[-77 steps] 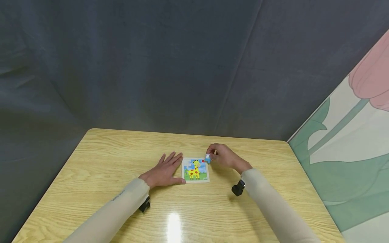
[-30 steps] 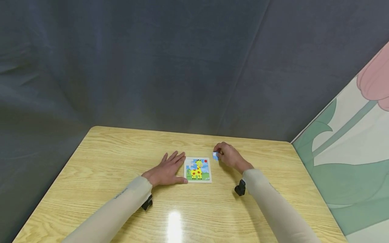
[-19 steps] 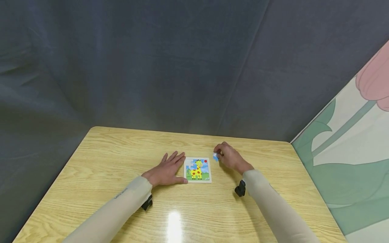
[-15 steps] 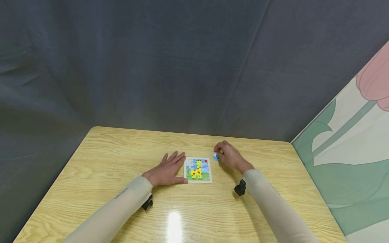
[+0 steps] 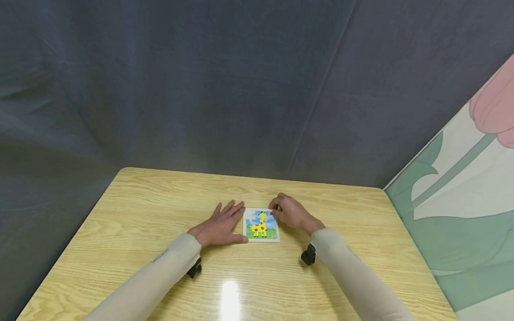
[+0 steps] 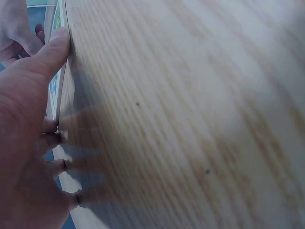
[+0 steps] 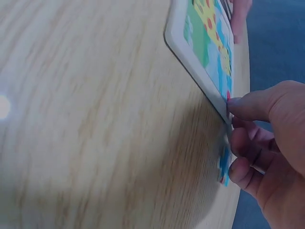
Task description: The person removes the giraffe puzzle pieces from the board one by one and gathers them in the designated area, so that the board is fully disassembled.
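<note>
1. I'm watching the left hand (image 5: 218,228) from my end; it is resting palm down with fingers spread wide, gripping nothing.
2. Its thumb and index fingertip are touching the near and far left corners of the giraffe jigsaw puzzle (image 5: 260,228), which is lying flat just right of that palm, between both hands.
3. The right hand (image 5: 295,213) is bending its fingers at the puzzle's far right corner, its thumb touching the red sun (image 5: 271,213); I'm not able to tell whether it is pinching anything there.
4. On my right wrist view, a blue puzzle piece (image 7: 224,164) is sitting close beside that hand's curled fingertips, outside the white frame (image 5: 265,241).
5. Near the left index fingertip, I'm noticing a pale patch (image 5: 250,215) showing in the picture's blue sky.
6. Beneath both hands the wood-grain counter (image 5: 160,191) is spreading out; beyond them a dark curtain (image 5: 241,89) is hanging.
7. Well off to the right hand's right, I'm seeing a floral panel (image 5: 474,214) standing.
</note>
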`<state>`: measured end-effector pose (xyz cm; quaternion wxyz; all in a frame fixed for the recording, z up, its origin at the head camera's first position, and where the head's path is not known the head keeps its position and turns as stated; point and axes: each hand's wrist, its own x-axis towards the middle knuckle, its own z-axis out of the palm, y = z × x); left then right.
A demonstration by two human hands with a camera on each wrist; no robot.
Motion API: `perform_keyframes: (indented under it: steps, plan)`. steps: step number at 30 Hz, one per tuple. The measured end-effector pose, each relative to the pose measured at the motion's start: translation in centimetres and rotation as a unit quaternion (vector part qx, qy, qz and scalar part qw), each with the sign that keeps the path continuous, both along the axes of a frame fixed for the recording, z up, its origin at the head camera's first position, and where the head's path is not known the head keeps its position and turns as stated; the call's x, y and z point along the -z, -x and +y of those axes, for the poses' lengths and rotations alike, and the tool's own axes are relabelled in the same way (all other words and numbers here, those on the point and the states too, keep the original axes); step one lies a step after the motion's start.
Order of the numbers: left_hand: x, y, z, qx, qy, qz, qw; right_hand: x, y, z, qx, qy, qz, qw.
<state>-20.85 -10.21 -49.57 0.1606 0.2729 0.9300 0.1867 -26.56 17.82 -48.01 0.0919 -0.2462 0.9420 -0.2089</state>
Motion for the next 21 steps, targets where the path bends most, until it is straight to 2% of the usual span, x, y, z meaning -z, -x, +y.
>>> perform_keyframes:
  steps: [13,21]
  plan:
    - [0.0,0.0,0.0,0.004,-0.003,0.004,1.0000,0.4,-0.6,-1.7,-0.013,0.004,0.010,0.9998]
    - [0.2,0.0,-0.2,0.006,-0.003,0.004,1.0000,0.2,-1.4,-2.4,-0.025,-0.017,0.022,0.9993]
